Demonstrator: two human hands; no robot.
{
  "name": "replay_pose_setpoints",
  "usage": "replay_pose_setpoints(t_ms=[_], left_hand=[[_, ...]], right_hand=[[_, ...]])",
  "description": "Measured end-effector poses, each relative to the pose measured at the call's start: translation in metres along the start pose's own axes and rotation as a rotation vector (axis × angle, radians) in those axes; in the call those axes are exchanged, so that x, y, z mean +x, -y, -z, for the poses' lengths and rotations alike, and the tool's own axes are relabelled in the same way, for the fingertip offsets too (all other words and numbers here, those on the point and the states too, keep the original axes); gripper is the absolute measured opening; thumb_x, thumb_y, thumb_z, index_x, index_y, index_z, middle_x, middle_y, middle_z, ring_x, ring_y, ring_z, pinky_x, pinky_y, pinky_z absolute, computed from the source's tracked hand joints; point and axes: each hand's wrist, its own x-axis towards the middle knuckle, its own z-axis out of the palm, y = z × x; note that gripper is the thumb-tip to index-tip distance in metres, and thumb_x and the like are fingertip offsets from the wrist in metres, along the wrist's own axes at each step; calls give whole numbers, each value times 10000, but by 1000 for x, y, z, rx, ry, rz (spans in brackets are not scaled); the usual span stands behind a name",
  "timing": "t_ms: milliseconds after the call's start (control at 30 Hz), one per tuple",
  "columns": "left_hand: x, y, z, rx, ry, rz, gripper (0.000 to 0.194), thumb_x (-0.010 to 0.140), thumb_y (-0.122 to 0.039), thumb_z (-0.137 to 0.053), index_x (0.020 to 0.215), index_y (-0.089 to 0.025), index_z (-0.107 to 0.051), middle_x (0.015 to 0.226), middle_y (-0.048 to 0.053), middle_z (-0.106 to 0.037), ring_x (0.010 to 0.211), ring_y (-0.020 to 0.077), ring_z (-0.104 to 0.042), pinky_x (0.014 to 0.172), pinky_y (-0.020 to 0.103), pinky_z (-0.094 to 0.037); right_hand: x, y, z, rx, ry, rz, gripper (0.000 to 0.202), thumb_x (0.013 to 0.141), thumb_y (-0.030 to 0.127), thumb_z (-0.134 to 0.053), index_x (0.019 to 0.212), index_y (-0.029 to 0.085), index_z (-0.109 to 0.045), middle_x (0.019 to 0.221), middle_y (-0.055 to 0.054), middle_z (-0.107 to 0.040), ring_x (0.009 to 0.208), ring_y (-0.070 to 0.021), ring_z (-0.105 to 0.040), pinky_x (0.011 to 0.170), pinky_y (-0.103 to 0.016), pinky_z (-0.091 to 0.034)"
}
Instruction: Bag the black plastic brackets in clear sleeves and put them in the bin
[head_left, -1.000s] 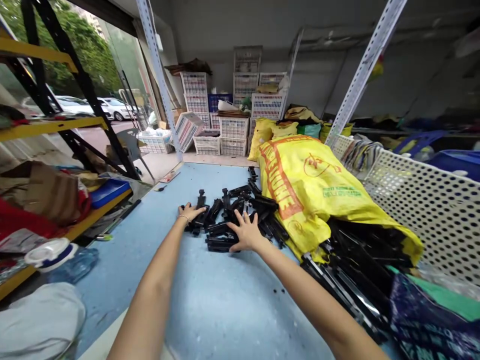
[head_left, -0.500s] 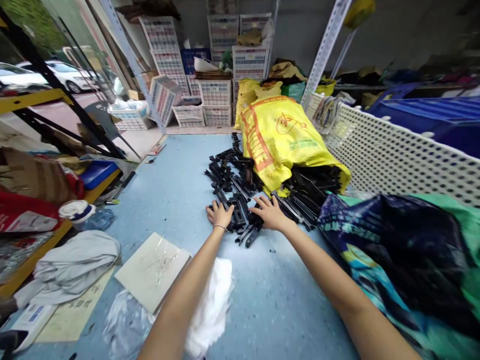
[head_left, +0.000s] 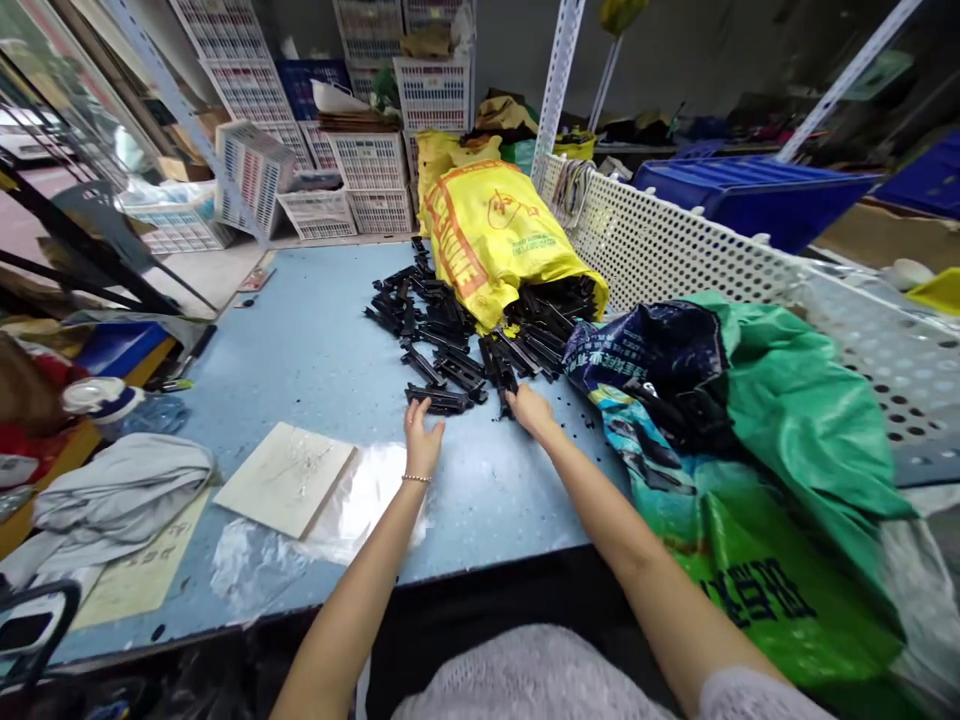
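Note:
A heap of long black plastic parts (head_left: 461, 370) lies on the blue tabletop, spilling from the mouth of a yellow woven sack (head_left: 510, 235). My left hand (head_left: 423, 446) is at the heap's near edge, its thumb and fingers apart, the fingertips against a black part (head_left: 442, 402) lying crosswise. To its right, my right hand (head_left: 531, 410) has its fingers closed around the near end of another black part (head_left: 501, 378). The far side of those fingers is hidden from me.
A white board (head_left: 289, 478) and clear plastic film (head_left: 367, 500) lie left of my forearms. On the right, a green sack (head_left: 802, 400) holds more black parts, beside a white perforated basket wall (head_left: 690, 235). A grey cloth (head_left: 124, 495) lies far left.
My view has swung right and shows more of the near table edge. Both hands, spread over the heap before, are now at its near edge. The right fingers have closed on a part.

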Motion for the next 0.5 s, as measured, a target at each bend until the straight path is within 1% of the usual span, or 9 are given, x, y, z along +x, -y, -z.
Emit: replay_pose_setpoints(t_ms=[67,133,200,267,300,367,400,433,500], left_hand=[[-20,-3,8,-96,35,-17,484,784,-222,-650,1264,-230,-587,1468,112,-440,1418,261,-361,1174,440,-296],[-42,-7,10,-260,133,37,448,800,-303,-665,1233,-210,-601,1384,132,-522,1325,263,-478,1124,446,-365],[-63,-16,3,-457,285,187,480,824,-408,-663,1244,-187,-590,1317,157,-583,1226,260,-569,1081,448,-409],[-82,-29,-10,-636,419,332,602,847,-494,-637,1363,-215,-497,1319,161,-594,1180,250,-606,1048,442,-437],[-90,-37,-16,-694,457,366,669,858,-512,-623,1435,-247,-413,1331,150,-589,1164,240,-616,1032,432,-450],[-103,-52,-24,-696,482,349,763,869,-513,-616,1514,-297,-270,1328,118,-591,1104,221,-640,1002,413,-474],[-109,-58,-24,-654,482,318,779,872,-504,-616,1527,-304,-245,1330,105,-589,1081,218,-644,992,405,-482],[-113,-63,-22,-602,481,285,773,876,-497,-611,1530,-303,-247,1348,98,-575,1081,222,-641,990,399,-486],[-121,-70,-14,-510,500,233,736,890,-491,-590,1526,-295,-278,1421,92,-519,1153,247,-607,1010,399,-476]], right_hand=[[-1,-10,8,74,51,1,307,958,378,-476,1032,105,-596,938,-178,-690,905,-266,-666,804,-368,-485],[-16,-25,10,171,110,18,360,990,400,-370,944,122,-595,766,-112,-677,676,-201,-641,643,-307,-487],[-46,-39,0,267,167,51,431,1008,417,-262,918,141,-580,682,-61,-640,529,-157,-564,521,-271,-446],[-86,-49,-18,347,222,98,434,1001,468,-268,927,166,-571,680,-28,-619,495,-139,-528,476,-254,-424],[-105,-52,-27,396,261,143,429,991,506,-297,929,180,-569,686,-14,-610,496,-134,-525,474,-250,-424],[-134,-56,-38,481,323,261,447,979,569,-320,891,205,-563,665,7,-582,500,-131,-524,493,-251,-433],[-143,-56,-38,491,309,326,458,982,580,-308,867,214,-558,659,10,-572,519,-136,-531,521,-258,-443],[-146,-56,-36,470,251,393,462,990,576,-292,859,220,-555,678,3,-578,566,-146,-551,569,-271,-456],[-140,-51,-26,344,49,534,446,993,571,-298,898,222,-558,797,-40,-614,735,-186,-590,702,-313,-470]])
